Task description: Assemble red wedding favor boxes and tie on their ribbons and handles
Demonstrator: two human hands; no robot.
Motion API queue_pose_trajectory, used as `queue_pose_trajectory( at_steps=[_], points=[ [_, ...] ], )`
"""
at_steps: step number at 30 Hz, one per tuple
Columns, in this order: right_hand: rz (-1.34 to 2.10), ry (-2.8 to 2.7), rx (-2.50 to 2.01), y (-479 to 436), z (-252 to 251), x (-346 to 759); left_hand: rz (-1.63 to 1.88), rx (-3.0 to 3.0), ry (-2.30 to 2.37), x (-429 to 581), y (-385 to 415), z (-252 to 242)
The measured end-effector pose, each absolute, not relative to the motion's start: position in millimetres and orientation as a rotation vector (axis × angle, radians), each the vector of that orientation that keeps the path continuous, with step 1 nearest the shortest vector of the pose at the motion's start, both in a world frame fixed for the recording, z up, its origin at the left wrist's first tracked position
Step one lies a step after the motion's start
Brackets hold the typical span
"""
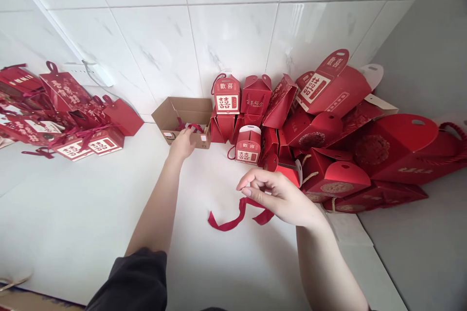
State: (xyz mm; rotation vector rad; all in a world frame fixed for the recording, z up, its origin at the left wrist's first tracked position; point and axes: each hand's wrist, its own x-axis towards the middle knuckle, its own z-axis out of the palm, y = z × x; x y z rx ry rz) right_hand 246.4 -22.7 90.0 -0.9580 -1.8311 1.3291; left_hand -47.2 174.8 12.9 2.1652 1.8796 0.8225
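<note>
My left hand reaches over the near rim of a small open cardboard box. Its fingers are bunched inside, and their tips touch or lie close to dark red ribbons; what they grip is hidden. Held above the white tabletop, my right hand has curled fingers, with thumb and index tips near each other. Directly below it is a red ribbon, partly covered by the thumb; I cannot tell whether it lies on the table or hangs from the fingers.
Red gift boxes are piled at the right, against a grey panel. A small red box stands in front of upright ones. At the left, ribbon-tied red boxes are heaped below a wall socket. White tiles form the back wall.
</note>
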Motion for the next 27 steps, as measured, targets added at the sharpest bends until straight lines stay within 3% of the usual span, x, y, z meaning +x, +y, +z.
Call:
queue_pose_trajectory(
  at_steps=[14, 27],
  points=[
    [1.362, -1.842, -0.965, -20.3, 86.6, 245.0, 1.207, 2.127, 2.002, -74.9, 130.0, -51.4],
    [1.353, -1.824, -0.97, -20.6, 88.5, 246.2, 1.24, 2.128, 2.007, -64.9, 135.6, -43.0]
  ],
)
